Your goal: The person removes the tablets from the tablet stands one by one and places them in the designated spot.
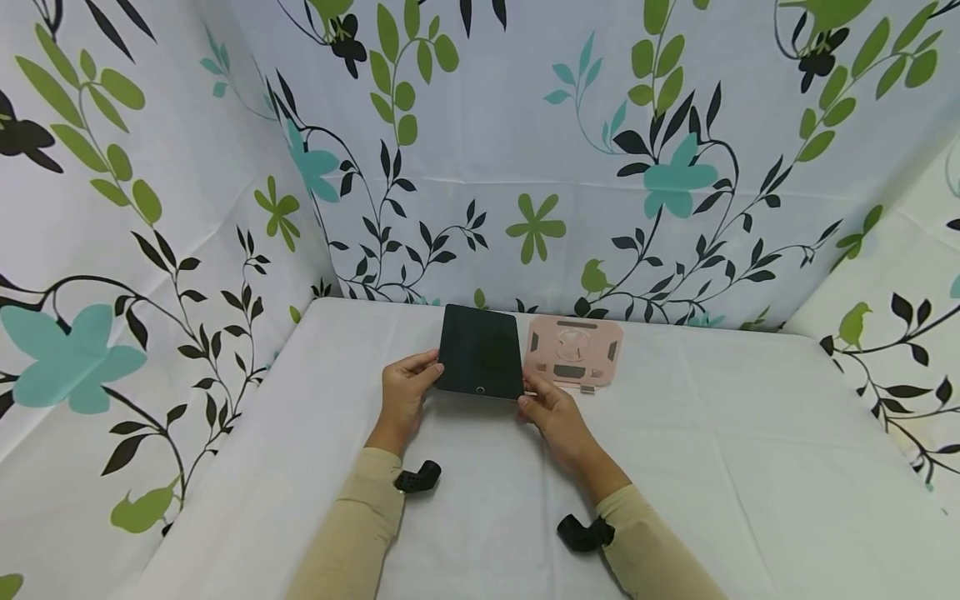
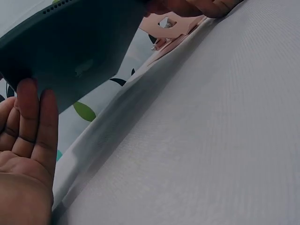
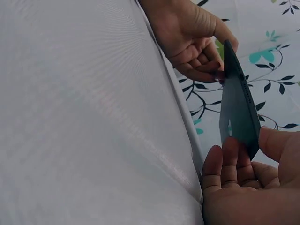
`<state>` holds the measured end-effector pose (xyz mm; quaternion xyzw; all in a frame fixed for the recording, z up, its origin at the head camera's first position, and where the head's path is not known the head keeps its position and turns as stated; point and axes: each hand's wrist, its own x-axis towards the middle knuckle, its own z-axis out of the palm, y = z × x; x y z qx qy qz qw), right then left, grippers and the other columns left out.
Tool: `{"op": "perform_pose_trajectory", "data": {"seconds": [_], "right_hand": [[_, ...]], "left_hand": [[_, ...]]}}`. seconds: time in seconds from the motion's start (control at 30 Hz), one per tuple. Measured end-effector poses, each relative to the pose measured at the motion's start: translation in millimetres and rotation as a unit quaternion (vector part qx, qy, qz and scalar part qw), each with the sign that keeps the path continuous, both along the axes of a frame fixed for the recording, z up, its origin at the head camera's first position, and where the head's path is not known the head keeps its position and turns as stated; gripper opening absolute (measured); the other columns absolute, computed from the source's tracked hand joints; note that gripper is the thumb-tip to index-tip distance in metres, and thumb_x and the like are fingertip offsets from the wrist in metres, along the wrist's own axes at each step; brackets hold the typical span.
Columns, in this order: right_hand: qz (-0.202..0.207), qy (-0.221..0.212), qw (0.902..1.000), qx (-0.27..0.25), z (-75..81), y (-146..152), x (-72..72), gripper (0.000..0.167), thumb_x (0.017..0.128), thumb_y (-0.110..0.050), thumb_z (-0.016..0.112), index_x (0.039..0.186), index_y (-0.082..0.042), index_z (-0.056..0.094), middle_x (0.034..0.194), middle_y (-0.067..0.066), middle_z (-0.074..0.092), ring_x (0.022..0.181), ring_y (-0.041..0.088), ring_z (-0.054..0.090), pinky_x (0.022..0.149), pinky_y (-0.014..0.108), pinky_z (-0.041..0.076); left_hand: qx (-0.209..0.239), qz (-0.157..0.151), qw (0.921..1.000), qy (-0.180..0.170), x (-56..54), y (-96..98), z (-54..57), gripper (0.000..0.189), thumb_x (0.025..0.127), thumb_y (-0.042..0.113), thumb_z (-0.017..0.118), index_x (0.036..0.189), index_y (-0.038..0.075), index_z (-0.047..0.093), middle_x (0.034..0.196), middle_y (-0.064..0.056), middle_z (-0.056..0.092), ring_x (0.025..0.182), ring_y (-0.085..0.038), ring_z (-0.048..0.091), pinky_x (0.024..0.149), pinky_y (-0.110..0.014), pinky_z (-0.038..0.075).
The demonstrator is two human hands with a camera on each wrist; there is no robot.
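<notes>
Both hands hold a dark tablet (image 1: 480, 352) up over the white table, its black screen and round home button facing the head camera. The left hand (image 1: 406, 393) pinches its left edge, thumb on the front and fingers behind. At the lower right corner the right hand (image 1: 557, 419) grips it the same way. A logo shows on the tablet's back (image 2: 82, 56) in the left wrist view, with left fingertips against it. Just right of the tablet, a pink tablet case (image 1: 573, 350) with cut-out openings lies on the table, partly behind the right fingers.
A white cloth covers the table (image 1: 675, 467), and its far edge meets a hanging curtain (image 1: 480, 167) printed with leaves and flowers. Similar curtains close off the left and right sides. Black wrist cameras (image 1: 585, 533) are strapped over the sleeves.
</notes>
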<state>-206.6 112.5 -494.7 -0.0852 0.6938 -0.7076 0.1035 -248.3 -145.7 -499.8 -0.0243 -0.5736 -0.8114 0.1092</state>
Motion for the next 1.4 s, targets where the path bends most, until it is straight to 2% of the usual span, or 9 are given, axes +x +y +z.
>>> {"op": "perform_pose_trajectory", "data": {"seconds": [0.17,0.4,0.53,0.77,1.0,1.07,1.17,1.33,1.4], "right_hand": [[-0.001,-0.021,0.9998,0.005,-2.0,2,-1.8,0.057,0.108,-0.003,0.055,0.162,0.001,0.036,0.154,0.023,0.050,0.127,0.021,0.061,0.096,0.022,0.055],[0.013,-0.041,0.9990,-0.005,-3.9,3,-4.5,0.059,0.108,-0.001,0.054,0.162,0.004,0.033,0.155,0.028,0.047,0.129,0.022,0.061,0.103,0.022,0.053],[0.013,-0.053,0.9981,-0.027,-4.1,1,-6.2,0.057,0.108,0.000,0.052,0.161,0.005,0.034,0.155,0.028,0.047,0.129,0.018,0.059,0.104,0.022,0.053],[-0.026,-0.080,0.9933,-0.079,-6.1,-1,-8.4,0.054,0.106,0.005,0.051,0.158,0.008,0.037,0.152,0.026,0.046,0.127,0.018,0.055,0.100,0.021,0.055],[-0.043,-0.065,0.9957,-0.051,-4.3,-1,-6.3,0.063,0.103,0.005,0.057,0.162,-0.005,0.037,0.150,0.028,0.052,0.130,0.028,0.058,0.098,0.023,0.055],[-0.038,-0.059,0.9966,-0.043,-4.0,0,-5.4,0.063,0.103,0.004,0.058,0.162,-0.005,0.037,0.152,0.028,0.053,0.136,0.032,0.057,0.098,0.021,0.055],[-0.032,-0.057,0.9975,-0.028,-4.0,0,-4.8,0.062,0.104,0.003,0.059,0.162,-0.004,0.039,0.154,0.027,0.053,0.141,0.037,0.055,0.095,0.019,0.055],[-0.015,-0.046,0.9988,0.001,-4.3,0,-5.4,0.062,0.104,0.000,0.061,0.162,-0.003,0.039,0.157,0.028,0.050,0.144,0.040,0.052,0.093,0.021,0.056],[-0.008,-0.041,0.9990,0.014,-4.2,0,-6.1,0.062,0.104,-0.001,0.061,0.162,-0.004,0.039,0.158,0.027,0.049,0.145,0.040,0.051,0.094,0.022,0.056]], "left_hand": [[-0.008,0.006,0.9995,-0.030,-0.7,1.9,0.9,0.033,0.092,-0.016,0.067,0.124,-0.024,0.063,0.085,0.006,0.076,0.077,-0.002,0.067,0.068,-0.013,0.055],[-0.029,0.010,0.9974,-0.065,-2.6,-0.5,-0.4,0.033,0.092,-0.011,0.071,0.122,-0.021,0.067,0.083,0.008,0.077,0.075,-0.002,0.069,0.066,-0.015,0.056],[-0.076,0.015,0.9936,-0.082,-1.0,-5.1,2.4,0.032,0.091,-0.006,0.074,0.121,-0.016,0.070,0.079,0.008,0.076,0.068,-0.002,0.065,0.061,-0.016,0.053],[-0.194,0.018,0.9758,-0.099,-2.1,-9.0,2.8,0.030,0.088,-0.001,0.077,0.118,-0.005,0.077,0.083,-0.003,0.079,0.070,-0.008,0.067,0.064,-0.020,0.056],[-0.269,0.041,0.9569,-0.103,-3.0,-8.6,4.2,0.028,0.085,0.002,0.079,0.112,-0.001,0.080,0.090,-0.015,0.081,0.070,-0.011,0.070,0.063,-0.022,0.056],[-0.293,0.058,0.9478,-0.111,-2.8,-7.6,5.6,0.026,0.084,0.004,0.081,0.111,0.000,0.081,0.091,-0.014,0.081,0.073,-0.013,0.073,0.067,-0.024,0.056],[-0.349,0.078,0.9253,-0.126,-1.0,-5.3,10.6,0.027,0.085,0.010,0.082,0.112,0.003,0.081,0.092,-0.013,0.082,0.083,-0.021,0.076,0.076,-0.033,0.059],[-0.480,0.097,0.8616,-0.134,0.2,-2.6,17.0,0.035,0.085,0.019,0.086,0.119,0.009,0.081,0.097,-0.008,0.082,0.095,-0.028,0.078,0.085,-0.048,0.061],[-0.511,0.101,0.8428,-0.135,0.3,-2.1,18.6,0.036,0.085,0.020,0.087,0.119,0.011,0.081,0.099,-0.007,0.082,0.095,-0.028,0.078,0.084,-0.049,0.061]]}}
